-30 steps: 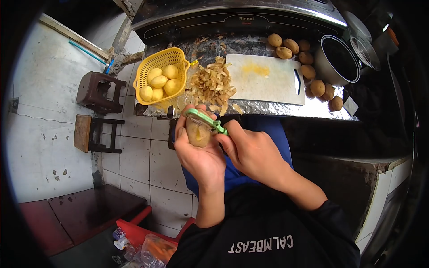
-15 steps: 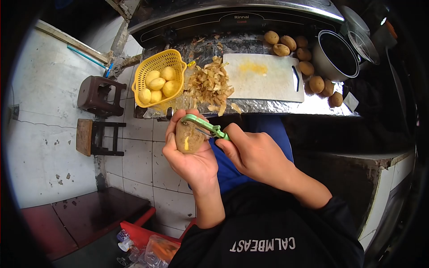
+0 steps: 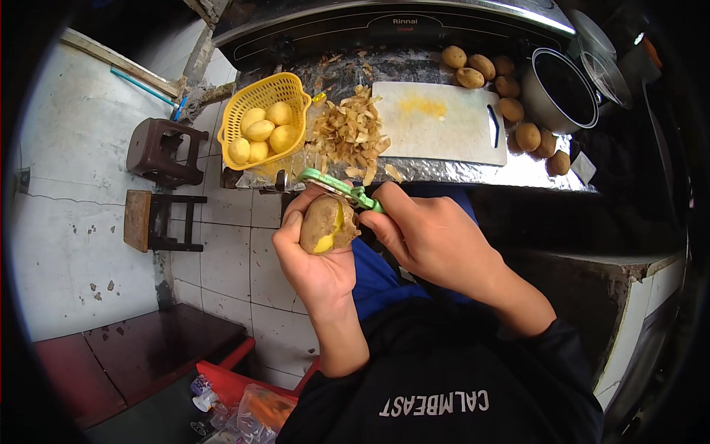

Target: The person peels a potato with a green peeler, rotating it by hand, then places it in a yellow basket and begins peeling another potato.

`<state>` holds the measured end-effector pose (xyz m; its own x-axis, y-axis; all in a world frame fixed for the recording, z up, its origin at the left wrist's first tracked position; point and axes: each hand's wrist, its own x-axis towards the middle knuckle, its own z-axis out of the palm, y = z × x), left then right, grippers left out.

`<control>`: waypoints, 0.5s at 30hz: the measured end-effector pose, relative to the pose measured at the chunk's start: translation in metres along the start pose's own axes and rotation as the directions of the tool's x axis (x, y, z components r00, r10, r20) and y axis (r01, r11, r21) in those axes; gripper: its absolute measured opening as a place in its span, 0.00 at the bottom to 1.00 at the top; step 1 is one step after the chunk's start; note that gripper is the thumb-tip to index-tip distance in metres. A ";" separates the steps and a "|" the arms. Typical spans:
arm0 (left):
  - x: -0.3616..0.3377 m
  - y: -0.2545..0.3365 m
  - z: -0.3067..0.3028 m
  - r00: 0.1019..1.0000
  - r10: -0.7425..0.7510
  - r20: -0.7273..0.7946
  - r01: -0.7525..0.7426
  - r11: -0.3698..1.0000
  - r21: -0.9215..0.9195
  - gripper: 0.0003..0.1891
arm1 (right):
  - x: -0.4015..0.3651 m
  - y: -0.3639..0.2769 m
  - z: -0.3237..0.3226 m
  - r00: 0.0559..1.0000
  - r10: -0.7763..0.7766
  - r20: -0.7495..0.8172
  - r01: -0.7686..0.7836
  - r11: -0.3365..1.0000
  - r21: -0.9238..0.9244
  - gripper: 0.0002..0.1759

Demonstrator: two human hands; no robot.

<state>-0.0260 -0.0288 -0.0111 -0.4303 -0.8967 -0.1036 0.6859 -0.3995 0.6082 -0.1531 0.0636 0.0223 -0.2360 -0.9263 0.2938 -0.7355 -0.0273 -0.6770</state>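
A brown potato (image 3: 319,224) rests in my left hand (image 3: 319,274), the fingers wrapped round its far side. Its skin is mostly on, with a bare yellow strip down the front and a flap of peel at the right edge. My right hand (image 3: 433,233) grips a green vegetable peeler (image 3: 336,185) by its handle, and the peeler's head lies across the top end of the potato. Beyond my hands, a heap of potato peelings (image 3: 351,133) lies on the foil-covered counter. Left of the heap, a yellow basket (image 3: 294,137) holds several peeled potatoes (image 3: 259,131).
A white cutting board (image 3: 436,137) with a yellow stain lies right of the peelings. Several unpeeled potatoes (image 3: 527,137) sit around its right side, near a metal pot (image 3: 536,103). A stove (image 3: 407,33) stands behind. Two stools (image 3: 159,152) are on the tiled floor at left.
The bare yellow strip on the potato has grown longer, and a flap of peel now sticks out at its right. The peeler has shifted up to the potato's top end.
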 end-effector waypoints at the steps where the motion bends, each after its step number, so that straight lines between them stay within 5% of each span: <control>1: 0.002 0.001 -0.002 1.000 0.004 -0.001 -0.004 1.000 -0.001 0.23 | 0.000 0.000 0.001 1.000 -0.004 0.002 0.004 1.000 0.000 0.16; 4: 0.011 -0.004 -0.009 0.998 -0.054 0.039 0.057 0.995 -0.084 0.24 | 0.002 0.003 0.002 0.999 0.048 0.024 -0.048 0.999 0.019 0.16; 12: 0.076 -0.012 -0.018 0.980 -0.109 0.169 0.099 0.993 0.069 0.24 | 0.061 0.040 0.012 0.994 0.108 0.012 -0.108 0.994 -0.017 0.15; 15: 0.094 -0.017 -0.013 0.997 -0.071 0.017 0.066 0.979 0.194 0.23 | 0.081 0.053 0.017 0.994 0.106 0.001 -0.106 0.993 0.041 0.15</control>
<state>-0.0708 -0.1086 -0.0414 -0.4877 -0.8628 -0.1333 0.5286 -0.4134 0.7414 -0.2010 -0.0193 -0.0013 -0.3120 -0.9244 0.2193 -0.6796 0.0559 -0.7314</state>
